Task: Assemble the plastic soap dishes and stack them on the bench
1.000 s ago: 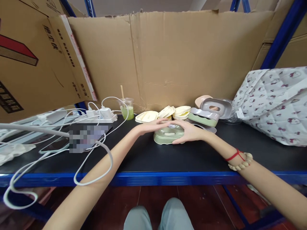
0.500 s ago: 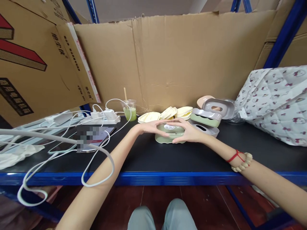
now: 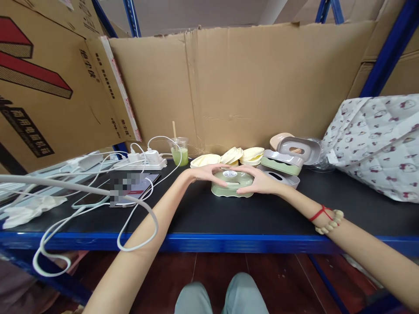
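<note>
A pale green, oval plastic box (image 3: 233, 190) with a scalloped lower edge stands on the black shelf in front of me. Its glossy top carries a round white sticker (image 3: 229, 173) and a slot-like groove. My left hand (image 3: 210, 173) grips the left end, thumb toward the front and fingers along the far side. From the right, my right hand (image 3: 260, 181) holds the other end in the same way. Part of the far edge is hidden behind my fingers.
Behind the box lie several cream plastic pieces (image 3: 206, 160); grey, green and peach parts (image 3: 286, 159) are stacked to the right. A drink cup (image 3: 180, 152), power strip (image 3: 147, 163), tablet (image 3: 131, 187) and looping white cables occupy the left. A patterned quilted bag (image 3: 376, 148) stands far right.
My fingertips have moved apart above the box, showing more of its top and sticker. Both hands stay at its ends, and the view has shifted slightly.
</note>
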{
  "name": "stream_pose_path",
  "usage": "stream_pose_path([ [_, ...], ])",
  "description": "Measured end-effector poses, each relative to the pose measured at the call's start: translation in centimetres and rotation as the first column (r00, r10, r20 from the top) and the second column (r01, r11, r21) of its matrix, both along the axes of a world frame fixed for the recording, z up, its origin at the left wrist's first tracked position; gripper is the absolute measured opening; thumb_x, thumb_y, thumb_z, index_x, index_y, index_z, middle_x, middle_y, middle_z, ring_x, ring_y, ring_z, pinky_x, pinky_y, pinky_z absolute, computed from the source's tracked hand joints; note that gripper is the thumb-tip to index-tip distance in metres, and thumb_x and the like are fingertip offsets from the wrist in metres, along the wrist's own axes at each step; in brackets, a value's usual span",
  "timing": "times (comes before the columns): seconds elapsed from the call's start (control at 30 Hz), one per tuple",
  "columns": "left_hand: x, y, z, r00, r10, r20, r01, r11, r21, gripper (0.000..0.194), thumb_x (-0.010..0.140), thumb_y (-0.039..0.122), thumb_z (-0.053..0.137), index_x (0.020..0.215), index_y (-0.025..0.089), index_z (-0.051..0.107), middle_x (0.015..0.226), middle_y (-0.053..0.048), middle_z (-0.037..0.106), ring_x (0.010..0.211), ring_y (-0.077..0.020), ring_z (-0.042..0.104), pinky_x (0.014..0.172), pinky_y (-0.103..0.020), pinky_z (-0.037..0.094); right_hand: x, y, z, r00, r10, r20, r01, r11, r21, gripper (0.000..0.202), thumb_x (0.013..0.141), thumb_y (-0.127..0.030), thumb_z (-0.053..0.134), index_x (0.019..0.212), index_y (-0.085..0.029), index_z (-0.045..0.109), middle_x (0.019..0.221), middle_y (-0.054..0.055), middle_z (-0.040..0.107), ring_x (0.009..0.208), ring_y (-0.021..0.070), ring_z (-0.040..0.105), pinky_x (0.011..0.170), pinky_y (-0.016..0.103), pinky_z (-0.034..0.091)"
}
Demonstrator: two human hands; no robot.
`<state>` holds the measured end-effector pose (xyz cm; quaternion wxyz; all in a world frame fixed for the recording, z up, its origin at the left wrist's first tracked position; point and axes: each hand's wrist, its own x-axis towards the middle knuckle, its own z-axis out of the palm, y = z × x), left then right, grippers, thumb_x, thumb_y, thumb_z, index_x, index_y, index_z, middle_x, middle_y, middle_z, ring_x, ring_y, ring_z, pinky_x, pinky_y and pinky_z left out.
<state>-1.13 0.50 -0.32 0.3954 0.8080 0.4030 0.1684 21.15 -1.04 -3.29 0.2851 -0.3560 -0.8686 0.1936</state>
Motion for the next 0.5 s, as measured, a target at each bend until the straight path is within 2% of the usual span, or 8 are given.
stream_pose_path([
  [0.13,0.10,-0.40,0.20,1.000,0.004,0.012,-0.004,1.000,0.023,0.075,0.056,0.037,0.075,0.127,0.028,0.050,0.144,-0.005,0.040,0.134,-0.0257,0.032,0.107,-0.041,0.029,0.25,0.38,-0.45,1.000,0.026,-0.005,-0.026,1.000,0.014,0.068,0.065,-0.042,0.073,0.129,-0.034,0.049,0.131,0.006,0.050,0.124,0.0260,0.044,0.105,0.050,0.032],
  [0.3,0.31,-0.44,0.04,0.999,-0.025,0.025,0.024,1.000,0.018,0.073,0.059,0.038,0.073,0.128,0.028,0.049,0.143,-0.004,0.041,0.135,-0.0238,0.032,0.108,-0.038,0.028,0.81,0.61,-0.52,0.997,0.081,0.013,-0.081,0.996,0.046,0.061,0.072,-0.048,0.066,0.129,-0.033,0.049,0.127,0.006,0.051,0.123,0.0263,0.044,0.105,0.051,0.032],
  [0.5,0.24,-0.35,0.24,1.000,-0.017,-0.005,0.017,1.000,0.015,0.072,0.061,0.039,0.071,0.129,0.029,0.048,0.142,-0.005,0.042,0.133,-0.0239,0.035,0.107,-0.039,0.029,1.01,0.29,0.07,0.997,0.062,0.038,-0.064,0.996,0.060,0.065,0.068,-0.046,0.069,0.129,-0.033,0.050,0.116,0.006,0.053,0.114,0.0252,0.050,0.104,0.051,0.033],
])
